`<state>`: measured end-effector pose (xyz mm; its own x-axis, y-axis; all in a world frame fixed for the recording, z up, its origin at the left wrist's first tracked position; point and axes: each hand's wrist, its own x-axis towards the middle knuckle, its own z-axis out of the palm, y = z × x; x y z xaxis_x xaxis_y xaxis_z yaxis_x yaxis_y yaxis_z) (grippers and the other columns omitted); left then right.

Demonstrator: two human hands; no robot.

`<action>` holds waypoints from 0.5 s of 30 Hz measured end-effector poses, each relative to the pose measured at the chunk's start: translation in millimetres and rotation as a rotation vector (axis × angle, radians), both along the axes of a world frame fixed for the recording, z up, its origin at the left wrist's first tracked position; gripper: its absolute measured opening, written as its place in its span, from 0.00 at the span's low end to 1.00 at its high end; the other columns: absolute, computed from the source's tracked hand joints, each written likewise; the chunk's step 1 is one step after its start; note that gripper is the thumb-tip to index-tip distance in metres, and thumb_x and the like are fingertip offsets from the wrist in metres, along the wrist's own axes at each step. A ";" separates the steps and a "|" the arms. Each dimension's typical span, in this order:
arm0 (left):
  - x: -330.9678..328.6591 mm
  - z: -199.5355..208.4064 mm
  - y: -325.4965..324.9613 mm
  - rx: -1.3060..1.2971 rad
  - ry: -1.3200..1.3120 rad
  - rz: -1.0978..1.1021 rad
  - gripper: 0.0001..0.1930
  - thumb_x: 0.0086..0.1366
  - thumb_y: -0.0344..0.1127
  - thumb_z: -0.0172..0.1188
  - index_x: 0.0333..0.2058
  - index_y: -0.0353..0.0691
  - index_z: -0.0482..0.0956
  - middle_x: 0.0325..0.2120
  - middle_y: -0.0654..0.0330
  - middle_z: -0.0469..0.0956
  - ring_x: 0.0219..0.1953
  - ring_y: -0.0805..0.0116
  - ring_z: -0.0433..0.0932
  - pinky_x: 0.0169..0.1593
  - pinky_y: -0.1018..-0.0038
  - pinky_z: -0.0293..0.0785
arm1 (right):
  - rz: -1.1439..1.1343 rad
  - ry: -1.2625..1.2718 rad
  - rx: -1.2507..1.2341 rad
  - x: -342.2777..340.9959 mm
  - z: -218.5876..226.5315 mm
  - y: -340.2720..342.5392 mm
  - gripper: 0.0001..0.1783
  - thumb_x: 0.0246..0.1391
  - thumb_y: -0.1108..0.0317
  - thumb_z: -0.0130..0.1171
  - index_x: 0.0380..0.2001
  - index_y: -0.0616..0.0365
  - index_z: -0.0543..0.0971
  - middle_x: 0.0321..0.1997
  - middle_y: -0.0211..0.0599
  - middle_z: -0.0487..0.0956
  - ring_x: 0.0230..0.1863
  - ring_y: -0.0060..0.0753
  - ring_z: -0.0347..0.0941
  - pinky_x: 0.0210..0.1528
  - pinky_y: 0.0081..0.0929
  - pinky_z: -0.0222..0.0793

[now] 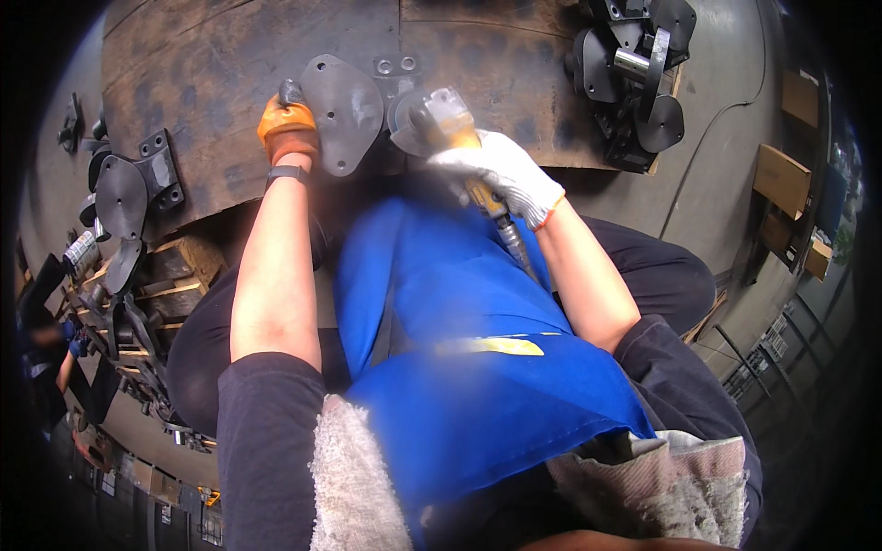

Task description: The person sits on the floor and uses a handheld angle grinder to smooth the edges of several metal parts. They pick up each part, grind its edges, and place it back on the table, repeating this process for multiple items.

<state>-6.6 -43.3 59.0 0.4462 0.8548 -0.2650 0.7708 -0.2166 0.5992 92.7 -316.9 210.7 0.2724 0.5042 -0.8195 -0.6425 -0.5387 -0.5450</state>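
Note:
My left hand, in an orange glove, is closed on a dark grey metal bracket at its left side. The bracket has a rounded flat plate with small holes facing me, and a flange with two holes shows behind it. My right hand, in a white knit glove, is wrapped round a yellow air-powered angle grinder. A metal hose fitting trails from its lower end. The grinder's disc is close to the plate's right edge; I cannot tell whether they touch.
The worn wooden tabletop carries a pile of similar brackets at far right. More brackets lie at the left edge, above a wooden pallet with metal parts. Cardboard boxes stand right. Another person's arm shows at far left.

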 end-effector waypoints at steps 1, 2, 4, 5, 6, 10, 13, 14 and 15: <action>-0.7 0.2 -0.3 0.003 -0.007 -0.004 0.23 0.69 0.54 0.56 0.48 0.39 0.81 0.39 0.49 0.84 0.44 0.51 0.82 0.50 0.64 0.76 | -0.009 -0.011 -0.006 2.2 -0.6 3.8 0.15 0.51 0.59 0.70 0.29 0.58 0.78 0.19 0.32 0.75 0.18 0.24 0.71 0.22 0.23 0.66; -1.5 1.0 -0.8 0.007 -0.013 -0.008 0.23 0.69 0.54 0.56 0.48 0.40 0.82 0.39 0.49 0.84 0.44 0.52 0.82 0.50 0.64 0.76 | -0.018 -0.021 -0.011 3.5 -1.5 7.4 0.15 0.51 0.59 0.70 0.29 0.58 0.78 0.19 0.32 0.75 0.18 0.24 0.71 0.22 0.23 0.66; 0.3 5.4 -1.7 0.018 -0.007 -0.002 0.23 0.69 0.54 0.56 0.47 0.40 0.82 0.39 0.49 0.85 0.44 0.52 0.82 0.50 0.64 0.76 | -0.011 -0.058 -0.016 8.3 -8.6 8.4 0.14 0.51 0.60 0.70 0.28 0.59 0.78 0.19 0.32 0.75 0.18 0.25 0.70 0.21 0.23 0.65; 1.6 8.5 -2.9 0.028 0.010 0.004 0.23 0.69 0.54 0.56 0.47 0.40 0.82 0.38 0.49 0.85 0.44 0.52 0.82 0.49 0.64 0.76 | -0.025 -0.033 -0.008 7.0 -7.3 5.5 0.14 0.51 0.60 0.70 0.28 0.59 0.78 0.19 0.32 0.75 0.18 0.25 0.70 0.21 0.24 0.65; 3.0 9.2 -3.5 0.035 0.029 0.010 0.23 0.70 0.54 0.55 0.47 0.40 0.82 0.38 0.50 0.85 0.44 0.52 0.82 0.49 0.64 0.76 | -0.038 -0.006 -0.003 5.1 -4.5 1.4 0.14 0.51 0.61 0.70 0.28 0.59 0.78 0.19 0.33 0.75 0.18 0.25 0.70 0.21 0.24 0.65; 2.8 4.7 0.5 -0.003 0.014 -0.011 0.23 0.70 0.54 0.55 0.47 0.40 0.82 0.37 0.50 0.85 0.43 0.52 0.82 0.49 0.64 0.76 | -0.043 0.034 -0.032 -9.6 1.5 -13.8 0.13 0.50 0.64 0.71 0.28 0.59 0.78 0.20 0.32 0.76 0.18 0.24 0.71 0.23 0.23 0.66; -0.9 2.1 -0.3 0.004 -0.018 -0.003 0.23 0.70 0.55 0.55 0.46 0.39 0.82 0.38 0.50 0.85 0.42 0.52 0.82 0.48 0.64 0.76 | -0.054 0.042 -0.025 -13.1 3.1 -15.2 0.13 0.50 0.63 0.72 0.29 0.59 0.78 0.20 0.33 0.76 0.18 0.24 0.70 0.22 0.23 0.66; -1.1 1.9 -1.0 0.028 -0.023 -0.013 0.23 0.70 0.55 0.55 0.46 0.39 0.82 0.38 0.50 0.85 0.42 0.52 0.82 0.48 0.64 0.76 | -0.068 0.063 -0.010 -12.6 2.6 -14.9 0.14 0.50 0.63 0.72 0.29 0.59 0.78 0.20 0.33 0.76 0.18 0.24 0.70 0.22 0.23 0.65; -1.1 2.7 -1.9 0.052 -0.027 -0.022 0.23 0.70 0.55 0.55 0.46 0.39 0.82 0.38 0.50 0.85 0.42 0.51 0.82 0.48 0.63 0.76 | -0.062 0.049 0.014 -11.5 2.1 -13.3 0.13 0.50 0.63 0.72 0.28 0.59 0.78 0.20 0.32 0.76 0.18 0.24 0.70 0.22 0.23 0.65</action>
